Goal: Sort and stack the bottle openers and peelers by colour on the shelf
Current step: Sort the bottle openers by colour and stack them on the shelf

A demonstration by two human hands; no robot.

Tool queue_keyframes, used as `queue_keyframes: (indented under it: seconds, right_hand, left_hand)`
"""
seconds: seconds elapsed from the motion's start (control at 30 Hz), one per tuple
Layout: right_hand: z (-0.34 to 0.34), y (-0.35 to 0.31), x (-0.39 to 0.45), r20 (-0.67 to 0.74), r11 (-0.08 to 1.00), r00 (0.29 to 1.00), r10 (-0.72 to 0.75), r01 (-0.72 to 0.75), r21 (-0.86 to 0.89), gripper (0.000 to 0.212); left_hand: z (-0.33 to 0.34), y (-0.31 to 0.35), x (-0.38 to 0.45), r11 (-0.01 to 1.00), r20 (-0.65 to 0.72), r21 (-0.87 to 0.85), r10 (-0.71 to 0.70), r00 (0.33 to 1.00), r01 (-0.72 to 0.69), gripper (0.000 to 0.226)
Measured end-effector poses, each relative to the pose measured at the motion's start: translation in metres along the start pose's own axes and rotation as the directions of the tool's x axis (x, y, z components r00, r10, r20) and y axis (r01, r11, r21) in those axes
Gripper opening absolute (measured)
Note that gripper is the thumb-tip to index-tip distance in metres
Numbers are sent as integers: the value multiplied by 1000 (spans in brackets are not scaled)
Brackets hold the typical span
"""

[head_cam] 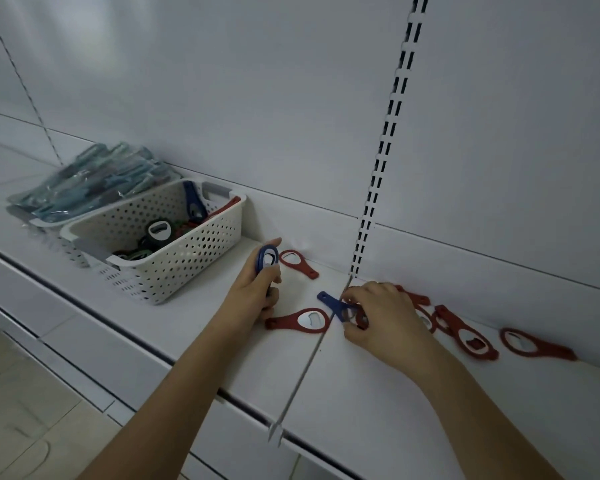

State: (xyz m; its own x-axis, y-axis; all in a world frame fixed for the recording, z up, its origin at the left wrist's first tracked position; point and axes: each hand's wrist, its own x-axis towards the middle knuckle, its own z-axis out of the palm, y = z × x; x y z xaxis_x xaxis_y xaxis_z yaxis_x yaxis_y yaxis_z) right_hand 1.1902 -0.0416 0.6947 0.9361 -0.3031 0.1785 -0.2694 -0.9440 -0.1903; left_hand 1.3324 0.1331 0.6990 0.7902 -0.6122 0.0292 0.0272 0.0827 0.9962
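My left hand grips a blue bottle opener upright above the white shelf. My right hand pinches the head of a second blue bottle opener lying on the shelf. Red bottle openers lie around: one behind my left hand, one between my hands, and several to the right of my right hand, partly hidden by it. A white perforated basket at the left holds more openers in blue, black, green and red.
Behind the basket lies a pile of teal peelers in clear wrappers on another basket. A slotted upright runs up the white back wall. A seam splits the shelf between my hands. Tiled floor lies below left.
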Motion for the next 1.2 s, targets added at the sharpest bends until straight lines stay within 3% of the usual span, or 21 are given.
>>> queue_keyframes:
  seconds: [0.13,0.33,0.4,0.5,0.6,0.67,0.8,1.03,1.2]
  right_hand:
    - [-11,-2,1,41,999,999,-35,36,-14,26]
    - [-15,6,5,-205,995,975,-90,81,-52,22]
    - [-23,-2,2,-251,989,967,-52,85,122,22]
    - [-33,-13,-2,-176,888,979,105,-13,460,12]
    - [-33,-14,-4,-172,824,978,121,-2,567,10]
    - [-34,-14,-4,-164,745,980,117,22,667,16]
    - [-38,-18,-5,-154,597,986,66,85,798,24]
    - [-39,-25,-9,-336,687,939,75,196,700,18]
    - [-33,-22,-9,-418,762,908,39,244,600,18]
  left_hand:
    - [-4,2,1,997,-18,-72,-22,1000,20,33]
    - [-8,-4,-1,970,53,-241,-22,998,35,53]
    - [-7,-3,-2,966,58,-259,3,998,12,53]
    - [-5,4,-4,940,85,-341,41,996,-9,41]
    - [-3,9,-9,933,133,-359,36,990,15,33]
    - [3,12,-16,962,167,-272,26,986,21,31]
    - [23,18,-32,975,212,-218,11,977,37,40]
    - [49,22,-46,935,415,-255,-125,901,247,42]
    - [51,20,-42,942,390,-253,-109,914,220,41]
